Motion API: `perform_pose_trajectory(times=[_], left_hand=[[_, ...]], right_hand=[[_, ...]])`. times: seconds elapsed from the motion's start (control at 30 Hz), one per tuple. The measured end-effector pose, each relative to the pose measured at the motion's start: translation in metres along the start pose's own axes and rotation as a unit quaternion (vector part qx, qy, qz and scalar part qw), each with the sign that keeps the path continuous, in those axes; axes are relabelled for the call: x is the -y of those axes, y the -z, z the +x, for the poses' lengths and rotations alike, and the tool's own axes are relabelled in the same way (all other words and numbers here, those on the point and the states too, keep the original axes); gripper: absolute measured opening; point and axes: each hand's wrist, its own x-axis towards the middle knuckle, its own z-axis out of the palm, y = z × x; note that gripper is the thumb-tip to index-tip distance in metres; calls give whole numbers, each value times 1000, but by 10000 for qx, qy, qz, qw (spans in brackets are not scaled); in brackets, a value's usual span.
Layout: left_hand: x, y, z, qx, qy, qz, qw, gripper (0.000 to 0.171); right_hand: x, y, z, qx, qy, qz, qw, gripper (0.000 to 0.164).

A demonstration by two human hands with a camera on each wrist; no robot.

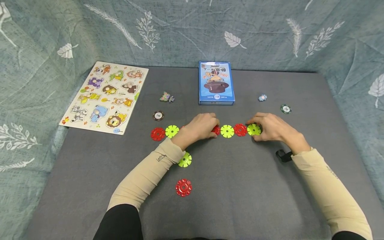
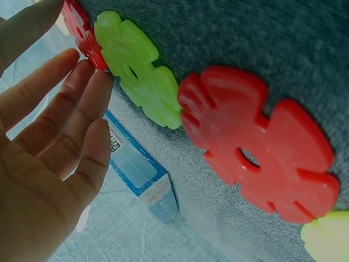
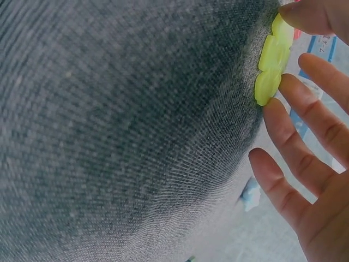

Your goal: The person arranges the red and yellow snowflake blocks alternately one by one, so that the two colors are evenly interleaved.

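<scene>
A row of red and yellow-green flower-shaped notched plastic discs lies edge to edge across the grey table. My left hand (image 1: 199, 127) pinches a red disc (image 1: 215, 130) in the row between thumb and fingers. Under that wrist, a yellow-green disc (image 2: 133, 68) and a larger-looking red disc (image 2: 256, 142) show in the left wrist view. At the row's right end, my right hand (image 1: 271, 127) holds a yellow-green disc (image 1: 254, 129) by its edges, thumb on the near side. Between the hands lie another yellow-green disc (image 1: 227, 131) and a red one (image 1: 240, 130).
Nearer me lie a yellow-green disc (image 1: 185, 160) and a red disc (image 1: 183, 187). Behind the row are a blue box (image 1: 216, 83), an animal puzzle board (image 1: 103, 96), a dark chip (image 1: 158, 115), a green chip (image 1: 286, 109), a colourful figurine (image 1: 166, 97) and a small blue figure (image 1: 262, 97).
</scene>
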Motion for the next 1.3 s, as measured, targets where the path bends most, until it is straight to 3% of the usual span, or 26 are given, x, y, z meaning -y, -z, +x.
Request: perform_pose_trajectory(times=[0.23, 0.37, 0.57, 0.7, 0.87, 1.03, 1.3], left_hand=[[0, 0, 0, 92, -15, -121, 9999, 37], [0, -2, -1, 118, -36, -141, 9998, 37], [1, -2, -1, 112, -63, -162, 9998, 36], [1, -3, 0, 67, -91, -122, 9999, 35], [2, -1, 1, 39, -68, -55, 10000, 35], [2, 2, 2, -8, -113, -8, 9999, 35], [2, 2, 2, 55, -89, 48, 9999, 33]], right_hand=[[1, -1, -1, -12, -62, -76, 10000, 47], [5, -2, -4, -235, 127, -259, 9993, 45], [22, -7, -8, -797, 851, -624, 9912, 41], [46, -15, -10, -915, 1493, -793, 9813, 40], [94, -34, -9, -619, 2497, -752, 9634, 34], [141, -53, 0, -463, 3518, -702, 9323, 23], [195, -67, 12, -60, 4122, -1232, 9027, 27]])
